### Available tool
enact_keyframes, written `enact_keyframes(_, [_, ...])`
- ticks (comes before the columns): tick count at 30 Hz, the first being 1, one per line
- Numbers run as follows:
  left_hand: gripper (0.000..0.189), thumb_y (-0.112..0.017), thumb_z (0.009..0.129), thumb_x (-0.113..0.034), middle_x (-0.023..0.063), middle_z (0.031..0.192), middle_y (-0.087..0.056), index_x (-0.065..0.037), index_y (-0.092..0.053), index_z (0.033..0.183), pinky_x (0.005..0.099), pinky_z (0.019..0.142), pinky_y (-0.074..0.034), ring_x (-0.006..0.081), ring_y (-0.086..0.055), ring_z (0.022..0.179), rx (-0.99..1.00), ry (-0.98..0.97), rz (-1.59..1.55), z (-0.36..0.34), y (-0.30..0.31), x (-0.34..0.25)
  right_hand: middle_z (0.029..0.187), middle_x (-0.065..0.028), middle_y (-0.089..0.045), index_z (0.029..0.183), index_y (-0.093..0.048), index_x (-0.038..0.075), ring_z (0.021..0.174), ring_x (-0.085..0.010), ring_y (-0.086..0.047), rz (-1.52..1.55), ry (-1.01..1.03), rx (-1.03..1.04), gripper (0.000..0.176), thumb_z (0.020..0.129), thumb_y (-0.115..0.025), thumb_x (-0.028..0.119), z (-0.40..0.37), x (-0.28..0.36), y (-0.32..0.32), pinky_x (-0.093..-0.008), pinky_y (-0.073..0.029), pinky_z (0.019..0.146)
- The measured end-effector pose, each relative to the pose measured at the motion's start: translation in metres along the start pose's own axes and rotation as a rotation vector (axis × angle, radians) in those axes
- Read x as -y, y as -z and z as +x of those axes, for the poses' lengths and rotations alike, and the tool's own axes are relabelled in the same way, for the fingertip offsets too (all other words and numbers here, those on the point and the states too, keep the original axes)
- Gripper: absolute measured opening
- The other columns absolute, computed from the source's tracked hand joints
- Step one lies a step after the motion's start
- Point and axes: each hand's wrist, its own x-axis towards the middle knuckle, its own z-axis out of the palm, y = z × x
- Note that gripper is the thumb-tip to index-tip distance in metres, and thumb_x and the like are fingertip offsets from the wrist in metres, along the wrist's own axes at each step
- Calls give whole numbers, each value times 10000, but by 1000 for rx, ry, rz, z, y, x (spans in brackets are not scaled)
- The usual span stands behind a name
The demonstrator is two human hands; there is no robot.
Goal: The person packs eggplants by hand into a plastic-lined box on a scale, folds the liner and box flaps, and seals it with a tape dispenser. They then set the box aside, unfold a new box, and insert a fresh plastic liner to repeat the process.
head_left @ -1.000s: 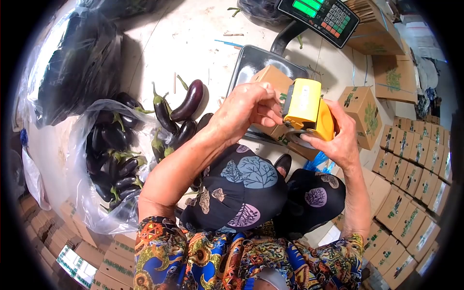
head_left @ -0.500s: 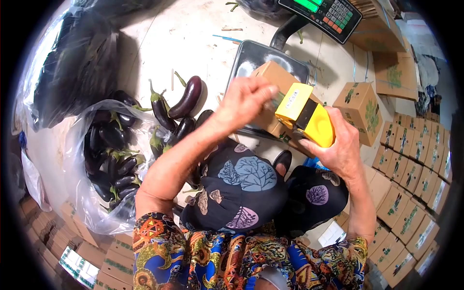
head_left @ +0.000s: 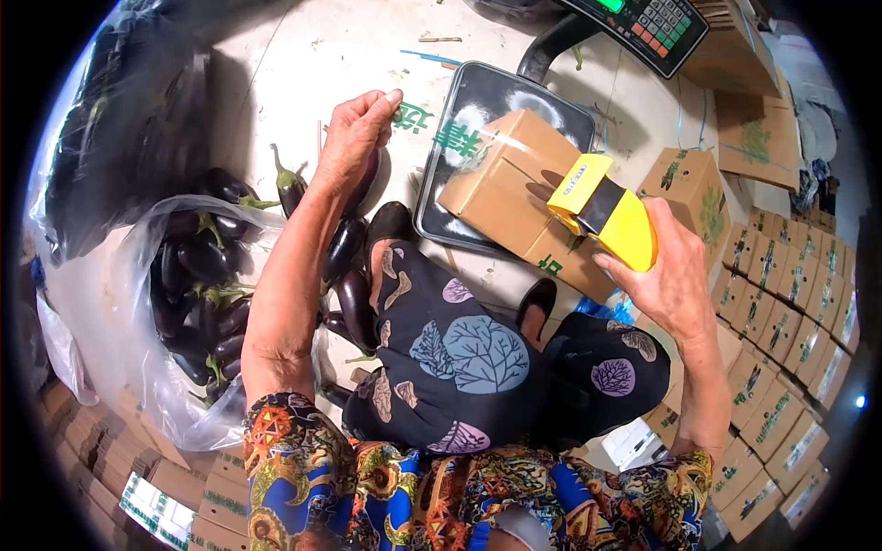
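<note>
My right hand (head_left: 669, 266) is wrapped round a yellow tape dispenser (head_left: 617, 219), held over a cardboard box (head_left: 514, 184). The box lies at a slant on the black scale platform (head_left: 482, 92). My left hand (head_left: 360, 133) is up and to the left of the box, thumb and fingers pinched on the end of clear tape (head_left: 413, 115) with green print. The tape stretches from that pinch towards the box's upper side. Several eggplants (head_left: 345, 246) lie on the floor below my left hand.
An open plastic bag (head_left: 165, 367) of eggplants stands at the left, with a dark plastic-wrapped bundle (head_left: 138, 138) above it. The scale's display (head_left: 657, 28) is at the top right. Stacked cartons (head_left: 781, 367) and a standing box (head_left: 689, 188) are on the right.
My left hand has moved away up and left from the dispenser, drawing out tape. My right hand and the dispenser have shifted slightly right. More of the box shows.
</note>
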Motion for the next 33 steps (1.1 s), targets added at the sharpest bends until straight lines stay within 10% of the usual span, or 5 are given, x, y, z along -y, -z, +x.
enact_keyframes(9, [356, -588, 947, -272, -59, 631, -439, -33, -533, 689, 245, 557, -347, 62, -386, 598, -136, -167, 466, 20, 0, 60, 839, -198, -645, 1038, -490, 28, 768, -392, -641, -112, -14, 53, 541, 673, -814, 261, 22, 1, -23, -444, -513, 636])
enact_keyframes(14, [320, -532, 950, -297, 249, 708, -570, -26, -597, 792, 452, 611, -453, 438, -549, 666, -70, -284, 822, 16, -31, 108, 845, -196, -648, 1035, -504, 29, 745, -379, -644, -117, 54, 3, 507, 694, -796, 263, 26, 8, -36, -427, -519, 611])
enact_keyframes(28, [189, -494, 893, -165, 228, 967, -646, -104, -433, 1061, 517, 634, -503, 438, -634, 775, 324, -286, 1258, 33, -46, 108, 846, -174, -648, 1015, -552, 27, 749, -347, -657, -56, 8, -3, 472, 668, -803, 228, 26, 7, -43, -409, -527, 640])
enact_keyframes(32, [381, -461, 963, -304, 168, 1145, -607, -22, -490, 1217, 370, 899, -484, 296, -603, 1062, -167, -258, 283, 57, -58, 122, 848, -179, -639, 1046, -558, 19, 750, -343, -656, -22, 7, -52, 496, 650, -808, 181, 21, 1, -49, -397, -531, 658])
enact_keyframes(33, [439, -426, 976, -347, 161, 1178, -591, -14, -481, 1256, 350, 959, -434, 275, -569, 1107, -5, -278, 277, 56, -71, 121, 857, -179, -635, 1088, -554, 12, 746, -341, -654, 1, 1, -45, 537, 638, -811, 152, 21, -3, -50, -386, -533, 670])
